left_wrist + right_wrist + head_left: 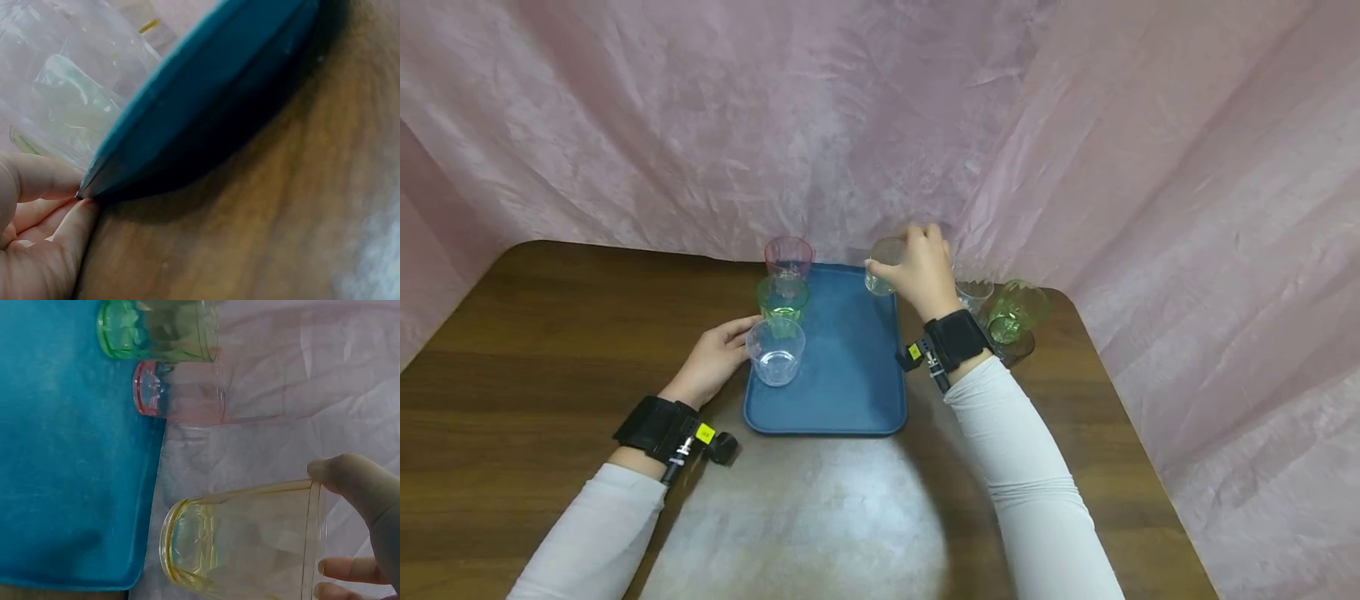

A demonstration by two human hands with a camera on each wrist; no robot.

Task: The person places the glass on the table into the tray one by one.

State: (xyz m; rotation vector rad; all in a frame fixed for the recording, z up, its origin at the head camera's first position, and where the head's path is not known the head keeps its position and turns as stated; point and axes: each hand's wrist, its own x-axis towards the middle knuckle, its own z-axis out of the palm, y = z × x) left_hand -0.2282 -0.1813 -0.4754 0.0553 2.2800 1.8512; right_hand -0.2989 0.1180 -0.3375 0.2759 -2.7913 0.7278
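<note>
My right hand grips a clear yellow plastic cup near its rim, thumb on one side and fingers on the other. In the head view that cup is over the far right corner of the blue tray. At the tray's left edge, my left hand pinches the rim between thumb and fingers. Beside that hand a colourless clear cup stands upright on the tray. Behind it in a row are a green cup and a pink cup, both upright.
To the right of the tray, partly behind my right wrist, are another clear cup, a tilted light green cup and a dark cup. A pink curtain hangs behind the wooden table.
</note>
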